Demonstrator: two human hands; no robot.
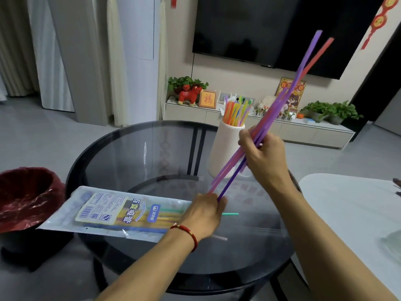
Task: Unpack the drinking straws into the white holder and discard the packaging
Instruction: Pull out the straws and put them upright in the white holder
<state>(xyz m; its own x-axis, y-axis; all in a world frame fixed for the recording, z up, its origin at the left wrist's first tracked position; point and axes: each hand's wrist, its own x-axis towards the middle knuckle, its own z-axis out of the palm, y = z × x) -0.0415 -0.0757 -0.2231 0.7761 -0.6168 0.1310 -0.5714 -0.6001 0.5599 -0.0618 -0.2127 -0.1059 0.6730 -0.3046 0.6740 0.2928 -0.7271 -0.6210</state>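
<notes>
- The packet (112,213) lies flat on the left part of the table (134,148).
- The holder (225,148) stands on the table, behind and to the right of the packet, with straws (235,111) in it.
- The bin (26,196) sits on the floor, left of the table.
- A cabinet (293,129) stands behind the table, under the TV (260,29).

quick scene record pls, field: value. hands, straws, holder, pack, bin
left hand: rests on the open end of the pack, fingers curled round the lower ends of the bunch
right hand: grips the bunch mid-length
held straws: bunch of long purple and pink plastic straws, tilted up to the right
holder: white ribbed holder on the round dark glass table, already holding coloured straws
pack: clear plastic straw pack with printed label, flat on the table, straws left inside
bin: bin with dark red liner, left of the table
</notes>
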